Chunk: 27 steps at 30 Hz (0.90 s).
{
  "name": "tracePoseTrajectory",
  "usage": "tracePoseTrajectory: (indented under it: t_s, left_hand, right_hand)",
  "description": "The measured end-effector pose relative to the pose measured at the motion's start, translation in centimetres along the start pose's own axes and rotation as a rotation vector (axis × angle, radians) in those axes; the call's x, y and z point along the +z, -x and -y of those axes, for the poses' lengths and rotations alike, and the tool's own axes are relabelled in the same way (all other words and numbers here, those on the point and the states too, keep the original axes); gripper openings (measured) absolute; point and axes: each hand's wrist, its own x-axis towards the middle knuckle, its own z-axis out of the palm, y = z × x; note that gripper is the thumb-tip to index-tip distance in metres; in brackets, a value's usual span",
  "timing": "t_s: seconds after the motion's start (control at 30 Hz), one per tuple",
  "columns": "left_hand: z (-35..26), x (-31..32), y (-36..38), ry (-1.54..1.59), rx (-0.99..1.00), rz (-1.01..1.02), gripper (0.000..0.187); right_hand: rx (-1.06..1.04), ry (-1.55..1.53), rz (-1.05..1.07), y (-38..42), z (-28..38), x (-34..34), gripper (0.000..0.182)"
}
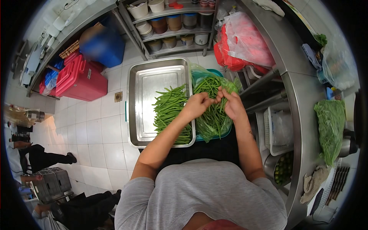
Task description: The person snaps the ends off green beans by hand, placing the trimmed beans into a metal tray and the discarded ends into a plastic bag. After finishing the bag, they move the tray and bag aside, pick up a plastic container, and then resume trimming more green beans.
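Both of my hands meet over a clear green-tinted plastic bag (207, 134) heaped with loose green beans (214, 117). My left hand (198, 105) is closed in a pinch, fingertips pointing right. Close beside it, my right hand (233, 106) pinches too, and what looks like a green bean is between the fingertips, mostly hidden by them. The bag rests in a teal basin (215, 71). To the left, a steel tray (140, 99) carries a pile of green beans (170, 109) along its right side, lying roughly in one direction; my left forearm crosses over its lower right corner.
A steel counter (303, 92) runs along the right, with a bag of leafy greens (329, 126) on it. Shelves with tubs (174, 23) stand ahead. On the left are a red cooler (82, 78) and a blue bin (103, 46). Other people stand at the lower left.
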Motion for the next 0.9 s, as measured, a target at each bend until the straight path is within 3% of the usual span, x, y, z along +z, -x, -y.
tracePoseTrajectory:
  t_s: [0.07, 0.17, 0.43, 0.57, 0.67, 0.7, 0.77, 0.9]
  left_hand:
    - [2.8, 0.8, -0.3, -0.149, 0.154, -0.161, 0.02]
    - [2.6, 0.9, 0.3, 0.085, 0.096, -0.045, 0.02]
    - [1.0, 0.9, 1.2, 0.043, 0.069, -0.194, 0.017]
    - [0.5, 1.7, 0.8, 0.059, 0.071, -0.399, 0.016]
    - [1.0, 2.9, -0.3, 0.097, 0.069, -0.522, 0.016]
    - [1.7, 2.8, -0.7, 0.141, 0.004, -0.505, 0.017]
    - [3.1, 2.1, -1.4, 0.229, -0.125, -0.471, 0.018]
    - [3.2, 1.3, -1.0, 0.343, -0.14, -0.166, 0.021]
  right_hand:
    - [-0.035, -0.099, -0.028, -0.6, 0.3, 0.0, 0.014]
    - [-0.069, -0.12, -0.063, -0.7, 1.0, 1.3, 0.014]
    - [-0.176, -0.116, -0.014, -0.6, 1.0, 3.4, 0.014]
    - [-0.226, 0.09, 0.001, 0.2, 0.0, 5.2, 0.015]
    - [-0.491, 0.473, -0.019, 0.8, -1.1, 6.8, 0.014]
    - [-0.448, 0.48, -0.123, 1.5, -0.4, 8.0, 0.013]
    - [-0.399, 0.187, -0.128, 1.3, 0.3, 7.5, 0.013]
    - [-0.397, -0.059, -0.087, 0.8, 1.4, 6.0, 0.012]
